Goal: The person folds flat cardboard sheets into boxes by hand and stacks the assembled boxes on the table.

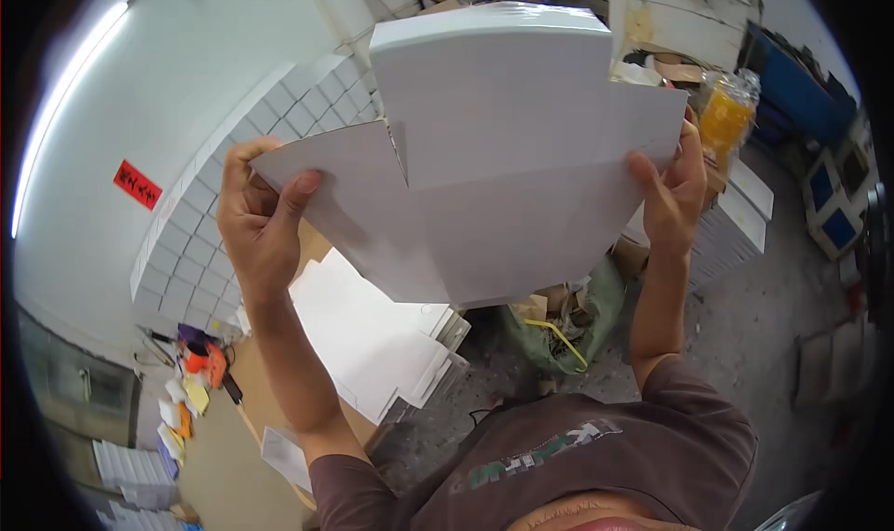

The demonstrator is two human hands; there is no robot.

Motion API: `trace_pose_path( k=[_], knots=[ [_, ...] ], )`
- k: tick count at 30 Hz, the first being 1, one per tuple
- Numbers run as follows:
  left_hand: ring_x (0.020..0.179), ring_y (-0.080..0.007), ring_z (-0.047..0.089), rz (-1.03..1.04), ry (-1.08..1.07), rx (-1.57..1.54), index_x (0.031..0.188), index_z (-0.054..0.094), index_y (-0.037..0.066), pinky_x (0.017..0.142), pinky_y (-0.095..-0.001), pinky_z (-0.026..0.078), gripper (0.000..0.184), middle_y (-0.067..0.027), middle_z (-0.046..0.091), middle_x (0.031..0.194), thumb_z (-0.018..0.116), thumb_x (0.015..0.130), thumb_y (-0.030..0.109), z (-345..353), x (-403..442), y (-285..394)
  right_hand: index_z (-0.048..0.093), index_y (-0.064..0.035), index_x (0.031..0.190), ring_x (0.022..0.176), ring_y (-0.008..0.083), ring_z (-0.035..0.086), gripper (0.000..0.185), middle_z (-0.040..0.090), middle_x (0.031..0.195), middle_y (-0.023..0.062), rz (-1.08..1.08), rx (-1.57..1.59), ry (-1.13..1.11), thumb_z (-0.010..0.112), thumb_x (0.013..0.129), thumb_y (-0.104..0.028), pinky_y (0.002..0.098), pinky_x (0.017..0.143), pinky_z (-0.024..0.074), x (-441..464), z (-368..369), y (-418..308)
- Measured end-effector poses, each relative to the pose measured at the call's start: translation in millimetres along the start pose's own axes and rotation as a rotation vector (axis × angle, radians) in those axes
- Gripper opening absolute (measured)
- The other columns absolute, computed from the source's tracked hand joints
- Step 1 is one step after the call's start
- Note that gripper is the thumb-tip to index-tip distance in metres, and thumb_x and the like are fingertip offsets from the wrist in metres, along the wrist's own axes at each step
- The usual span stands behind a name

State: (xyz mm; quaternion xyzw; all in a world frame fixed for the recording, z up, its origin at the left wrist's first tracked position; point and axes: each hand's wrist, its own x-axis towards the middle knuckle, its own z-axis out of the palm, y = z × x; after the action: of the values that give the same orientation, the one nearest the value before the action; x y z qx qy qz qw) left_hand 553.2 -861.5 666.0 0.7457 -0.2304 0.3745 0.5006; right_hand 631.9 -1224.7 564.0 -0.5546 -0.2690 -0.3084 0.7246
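A large white die-cut cardboard sheet (pixel 494 177) is held up before me, its top flap bent over along a fold. My left hand (pixel 261 205) pinches the left side flap, thumb on the near face and fingers behind. On the opposite side, my right hand (pixel 672 182) grips the right flap the same way, its fingers partly hidden by the sheet. Below and left of it, a stack of similar white cardboard blanks (pixel 358 331) lies on a brown table (pixel 251 382).
Many small white boxes (pixel 200 224) are stacked along the left wall. A green sack of scraps (pixel 568 331) stands on the floor below. More white stacked sheets (pixel 726 233) are at right, near a yellow wrapped roll (pixel 726 112). Orange and purple items (pixel 205 354) lie at the table's left.
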Motion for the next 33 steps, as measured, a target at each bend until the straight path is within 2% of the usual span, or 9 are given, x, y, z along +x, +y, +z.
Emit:
trace_pose_path(
  k=[4, 7, 14, 17, 21, 22, 27, 28, 33],
  knots=[
    [0.083, -0.013, 0.066, -0.122, -0.124, -0.254, 0.113, 0.062, -0.002, 0.075, -0.0247, 0.054, 0.037, -0.0045, 0.069, 0.091, 0.081, 0.083, 0.008, 33, -10, -45, 0.041, 0.0014, 0.143, 0.126, 0.0245, 0.052, 0.07, 0.053, 0.137, 0.0169, 0.3, 0.213, 0.088, 0.078, 0.083, -0.003, 0.0368, 0.108, 0.0398, -7, -34, 23],
    [0.082, -0.0146, 0.068, -0.402, -0.311, -0.318, 0.112, 0.066, -0.004, 0.074, -0.0262, 0.055, 0.034, -0.0063, 0.072, 0.094, 0.08, 0.084, 0.008, 53, -30, -79, 0.039, 0.0014, 0.146, 0.129, 0.0282, 0.051, 0.074, 0.054, 0.139, 0.0196, 0.037, -0.134, 0.102, 0.078, 0.084, -0.008, 0.0392, 0.11, 0.0388, -8, -34, 35],
    [0.082, -0.0153, 0.07, -0.311, -0.501, -0.269, 0.108, 0.067, -0.005, 0.073, -0.0267, 0.055, 0.023, -0.0092, 0.074, 0.094, 0.074, 0.087, 0.001, 76, -29, -62, 0.047, -0.0006, 0.144, 0.125, 0.0259, 0.055, 0.06, 0.058, 0.137, 0.0187, -0.427, -0.933, -0.444, 0.07, 0.093, -0.022, 0.0385, 0.107, 0.0414, 31, -17, -35],
    [0.081, -0.0157, 0.07, -0.186, -0.598, -0.23, 0.106, 0.068, -0.005, 0.073, -0.0272, 0.055, 0.021, -0.0101, 0.075, 0.091, 0.073, 0.086, -0.002, 70, -22, -69, 0.055, 0.0022, 0.136, 0.119, 0.0184, 0.059, 0.051, 0.063, 0.129, 0.0118, 0.221, -0.594, -0.588, 0.07, 0.093, -0.022, 0.0323, 0.1, 0.047, 33, -20, -20],
    [0.078, -0.0165, 0.071, -0.024, -0.694, -0.23, 0.104, 0.07, -0.003, 0.071, -0.0278, 0.055, 0.02, -0.011, 0.075, 0.089, 0.073, 0.084, -0.003, 69, -24, -89, 0.066, 0.0051, 0.114, 0.087, 0.0106, 0.065, 0.027, 0.069, 0.099, 0.004, 0.447, -0.225, -0.556, 0.07, 0.093, -0.013, 0.0219, 0.073, 0.0521, 33, -39, 9],
    [0.078, -0.0166, 0.071, 0.046, -0.734, -0.228, 0.103, 0.07, -0.003, 0.071, -0.028, 0.055, 0.019, -0.0112, 0.075, 0.088, 0.073, 0.084, -0.003, 71, -23, -93, 0.066, 0.0052, 0.107, 0.086, 0.0129, 0.064, 0.024, 0.069, 0.093, 0.0042, 0.438, -0.55, -0.476, 0.073, 0.089, -0.01, 0.0242, 0.073, 0.0524, 28, -34, 14],
    [0.074, -0.0154, 0.069, 0.066, -0.755, -0.254, 0.1, 0.07, -0.002, 0.066, -0.0276, 0.054, 0.019, -0.009, 0.074, 0.084, 0.076, 0.083, 0.0, 89, -14, -99, 0.067, 0.0003, 0.11, 0.093, 0.0189, 0.065, 0.029, 0.069, 0.099, 0.0134, 0.379, -0.775, -0.334, 0.075, 0.084, -0.008, 0.0326, 0.082, 0.0534, -32, -2, 76],
    [0.074, -0.0148, 0.069, 0.019, -0.753, -0.207, 0.1, 0.07, -0.002, 0.066, -0.0273, 0.054, 0.02, -0.0084, 0.074, 0.084, 0.077, 0.082, 0.0, 91, -12, -101, 0.066, -0.0013, 0.117, 0.096, 0.0195, 0.064, 0.031, 0.068, 0.103, 0.0134, 0.093, -0.945, -0.542, 0.072, 0.088, -0.012, 0.0332, 0.088, 0.0513, -45, -14, 85],
    [0.072, -0.0136, 0.069, -0.213, -0.67, -0.379, 0.101, 0.068, -0.002, 0.065, -0.0261, 0.054, 0.026, -0.0085, 0.074, 0.085, 0.081, 0.08, 0.004, 103, -19, -142, 0.061, -0.0038, 0.133, 0.107, 0.0213, 0.063, 0.038, 0.067, 0.124, 0.0135, 0.737, -0.453, -0.643, 0.056, 0.102, -0.026, 0.0348, 0.095, 0.0486, -33, -54, 39]
  ],
)
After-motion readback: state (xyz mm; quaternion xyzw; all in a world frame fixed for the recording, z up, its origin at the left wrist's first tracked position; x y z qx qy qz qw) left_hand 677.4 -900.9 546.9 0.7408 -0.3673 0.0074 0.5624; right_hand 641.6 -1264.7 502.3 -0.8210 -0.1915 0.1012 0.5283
